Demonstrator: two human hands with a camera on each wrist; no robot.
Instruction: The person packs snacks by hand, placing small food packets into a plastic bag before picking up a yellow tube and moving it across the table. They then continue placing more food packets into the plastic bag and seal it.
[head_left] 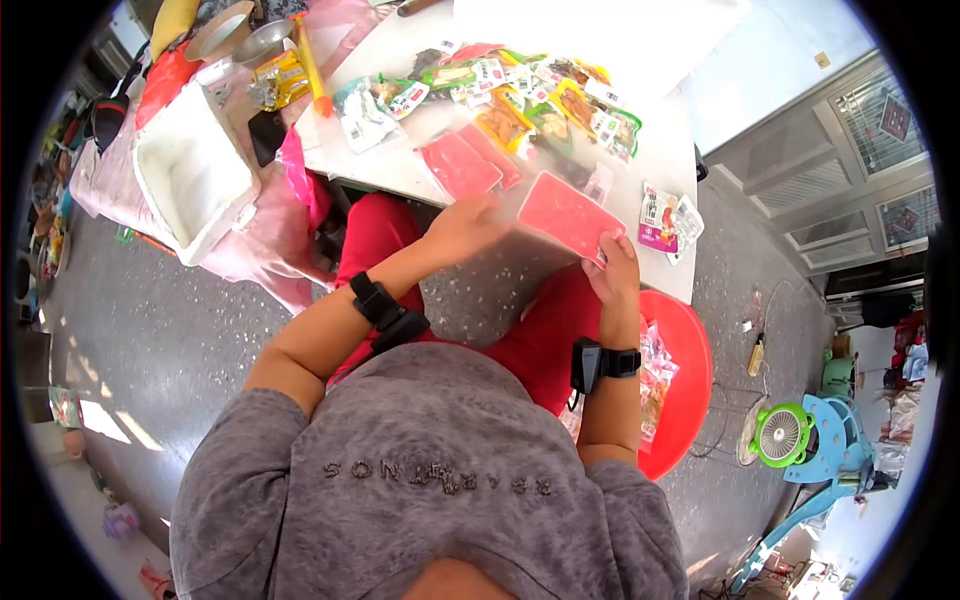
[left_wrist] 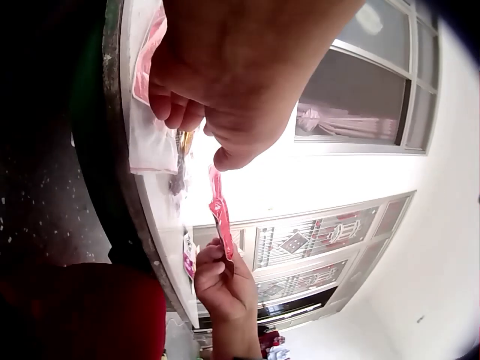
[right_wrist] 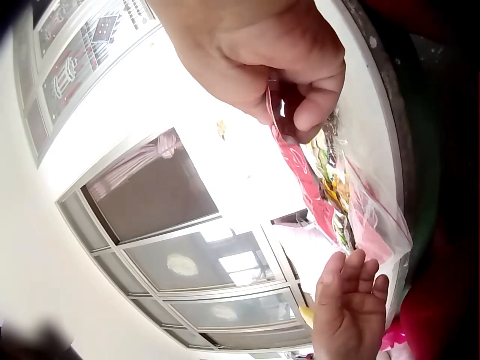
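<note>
My right hand [head_left: 617, 270] pinches one corner of a flat pink plastic pouch [head_left: 568, 213], holding it up over the table's front edge. Seen from the right wrist, the pouch [right_wrist: 304, 172] is nearly edge-on between thumb and fingers. My left hand [head_left: 462, 235], blurred in the head view, is apart from the pouch's other end. The right wrist view shows that left hand [right_wrist: 350, 307] with relaxed fingers and nothing in them. Just beyond it, more pink pouches [head_left: 458, 165] with clear plastic edges lie on the white table [head_left: 395, 60].
Several colourful snack packets [head_left: 505, 120] are heaped across the table. A purple-and-white packet [head_left: 658, 218] lies near its right edge. By my right leg stands a red tub [head_left: 690, 380] with packets inside. A white foam box [head_left: 195, 165] is at the left.
</note>
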